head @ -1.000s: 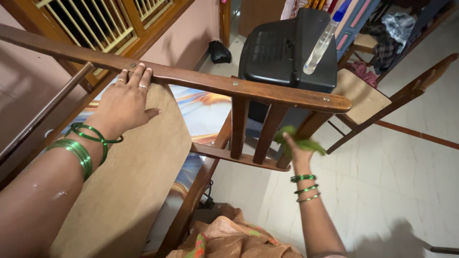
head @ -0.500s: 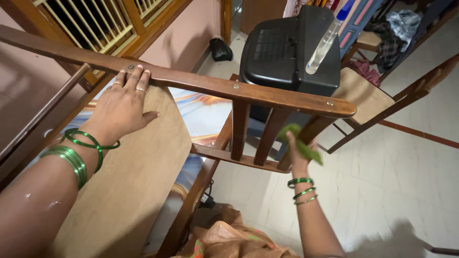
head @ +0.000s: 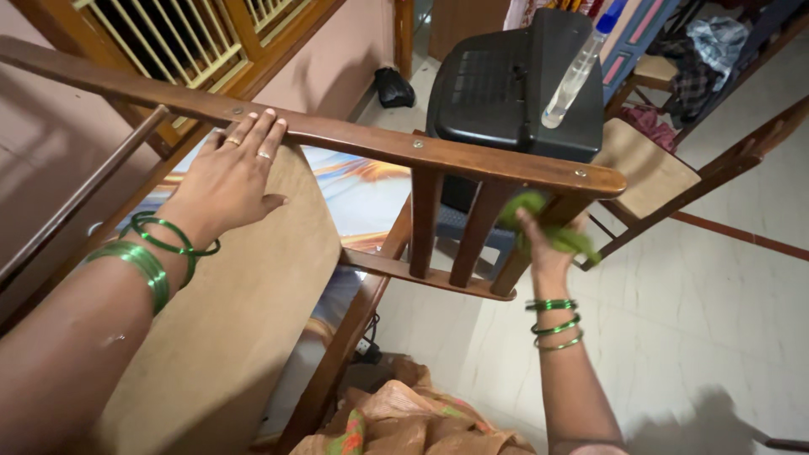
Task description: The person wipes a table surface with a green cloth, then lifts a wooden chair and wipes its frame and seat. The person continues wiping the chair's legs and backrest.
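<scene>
The left hand (head: 226, 173) lay open, fingers flat against the smooth wooden armrest (head: 404, 145) above the tan cushion (head: 227, 320). Below the armrest's rounded end, the right hand (head: 543, 246) gripped a crumpled green cloth (head: 548, 223) against a slat.

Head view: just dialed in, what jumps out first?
The wooden armrest runs across the middle, with the left hand resting flat by it on the tan seat back. At the front post, the right hand presses a green cloth. Behind stands a black plastic stool.
</scene>
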